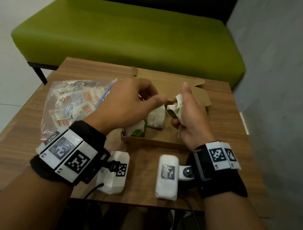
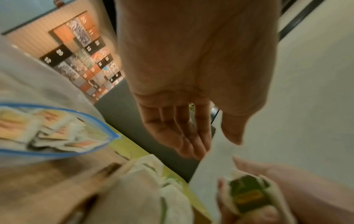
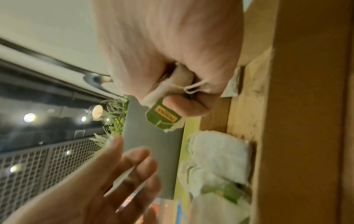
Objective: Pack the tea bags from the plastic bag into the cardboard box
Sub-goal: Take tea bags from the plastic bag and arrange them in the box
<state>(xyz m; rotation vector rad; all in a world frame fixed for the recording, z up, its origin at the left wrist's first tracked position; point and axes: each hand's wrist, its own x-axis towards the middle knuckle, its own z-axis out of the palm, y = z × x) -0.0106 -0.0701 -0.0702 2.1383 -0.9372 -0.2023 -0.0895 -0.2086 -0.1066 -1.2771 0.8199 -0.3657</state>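
An open cardboard box (image 1: 153,143) sits mid-table with several white tea bags (image 1: 156,118) lying in its left part. My right hand (image 1: 190,115) hovers over the box's right side and grips a crumpled white tea bag with a green tag (image 1: 175,106). The right wrist view shows that tag (image 3: 164,118) sticking out under my curled fingers, its string looped by the thumb. My left hand (image 1: 129,99) hangs over the box just left of it, fingers loose and holding nothing, thumb pointing at the tea bag. A clear plastic bag (image 1: 72,102) with several tea packets lies left of the box, mouth (image 2: 107,136) open.
The box's lid flap (image 1: 170,79) stands open at the back. A green bench (image 1: 129,34) runs behind the small wooden table (image 1: 31,139), and a grey wall (image 1: 281,92) is close on the right. The table's front edge is near my wrists.
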